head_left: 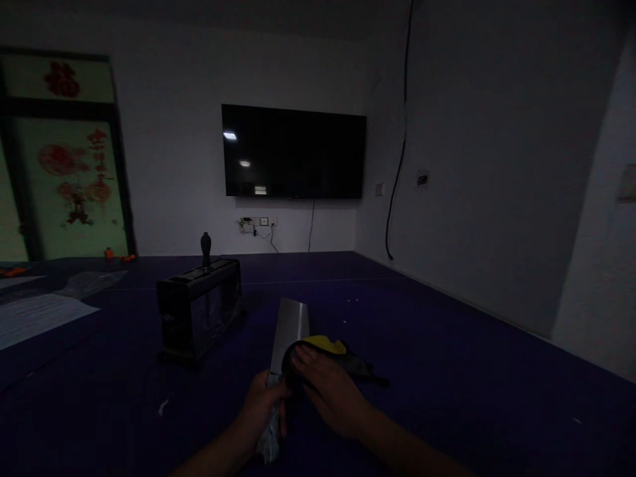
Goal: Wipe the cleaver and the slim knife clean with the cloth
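A broad-bladed kitchen knife (290, 323) points away from me, its pale, seemingly wrapped handle toward my body. My left hand (256, 412) is closed around that handle near the base of the blade. With my right hand (334, 392) I press a yellow and dark grey cloth (325, 343) against the blade's right side. The cloth hides the lower part of the blade, and its loose end hangs out to the right. Left of the blade stands a black knife block (213, 311) with one dark handle (205, 248) sticking up from its top.
The dark purple surface (447, 397) carries a few small white scraps. Papers (44, 315) and clear plastic (92, 283) lie at the left, with small orange items (109, 253) behind. A television (295, 152) hangs on the back wall, and a black cable (400, 159) hangs on the right wall.
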`<action>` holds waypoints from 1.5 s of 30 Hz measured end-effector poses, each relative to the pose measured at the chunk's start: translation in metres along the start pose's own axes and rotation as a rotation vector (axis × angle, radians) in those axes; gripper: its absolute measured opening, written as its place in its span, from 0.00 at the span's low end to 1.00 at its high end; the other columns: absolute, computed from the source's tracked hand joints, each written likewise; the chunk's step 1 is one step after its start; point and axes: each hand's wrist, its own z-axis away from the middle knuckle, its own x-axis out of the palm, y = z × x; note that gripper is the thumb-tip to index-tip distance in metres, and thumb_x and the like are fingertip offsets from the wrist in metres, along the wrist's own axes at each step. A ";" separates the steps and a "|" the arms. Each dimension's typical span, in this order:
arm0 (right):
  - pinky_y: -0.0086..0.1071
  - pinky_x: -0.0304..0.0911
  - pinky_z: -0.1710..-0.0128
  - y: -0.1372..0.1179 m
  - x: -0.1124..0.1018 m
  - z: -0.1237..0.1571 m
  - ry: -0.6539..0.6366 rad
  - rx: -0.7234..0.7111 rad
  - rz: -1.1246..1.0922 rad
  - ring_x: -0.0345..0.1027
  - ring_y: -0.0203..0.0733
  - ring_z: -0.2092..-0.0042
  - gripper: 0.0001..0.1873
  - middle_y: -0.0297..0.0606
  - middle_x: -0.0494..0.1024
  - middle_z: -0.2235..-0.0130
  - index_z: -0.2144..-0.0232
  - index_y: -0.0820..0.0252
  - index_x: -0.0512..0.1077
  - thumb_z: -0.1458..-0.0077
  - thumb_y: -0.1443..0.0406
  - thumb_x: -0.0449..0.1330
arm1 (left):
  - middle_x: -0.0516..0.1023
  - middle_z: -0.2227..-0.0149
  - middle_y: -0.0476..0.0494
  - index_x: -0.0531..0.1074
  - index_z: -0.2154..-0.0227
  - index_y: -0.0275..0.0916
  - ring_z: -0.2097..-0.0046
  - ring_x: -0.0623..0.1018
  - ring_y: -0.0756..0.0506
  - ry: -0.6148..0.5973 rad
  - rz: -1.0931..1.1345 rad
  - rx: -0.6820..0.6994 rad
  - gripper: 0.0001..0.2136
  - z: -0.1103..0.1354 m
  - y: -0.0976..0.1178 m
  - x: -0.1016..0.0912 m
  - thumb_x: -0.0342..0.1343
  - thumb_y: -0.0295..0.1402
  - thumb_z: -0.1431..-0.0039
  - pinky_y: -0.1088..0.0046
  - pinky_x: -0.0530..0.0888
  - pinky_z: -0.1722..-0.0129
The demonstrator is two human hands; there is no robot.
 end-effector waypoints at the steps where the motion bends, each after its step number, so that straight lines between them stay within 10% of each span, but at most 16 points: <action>1: 0.42 0.49 0.43 0.000 -0.001 0.000 -0.004 0.003 -0.001 0.48 0.43 0.41 0.26 0.43 0.57 0.41 0.43 0.61 0.55 0.46 0.72 0.46 | 0.62 0.91 0.56 0.62 0.76 0.37 0.92 0.61 0.51 0.004 0.001 0.001 0.10 0.000 0.000 0.000 0.53 0.36 0.65 0.78 0.59 0.91; 45: 0.42 0.41 0.41 -0.004 -0.011 0.002 -0.114 -0.085 -0.042 0.33 0.40 0.38 0.27 0.39 0.42 0.37 0.39 0.58 0.42 0.40 0.64 0.43 | 0.63 0.91 0.56 0.63 0.76 0.37 0.91 0.62 0.52 -0.131 -0.190 -0.021 0.08 0.009 0.002 0.003 0.52 0.32 0.62 0.79 0.59 0.91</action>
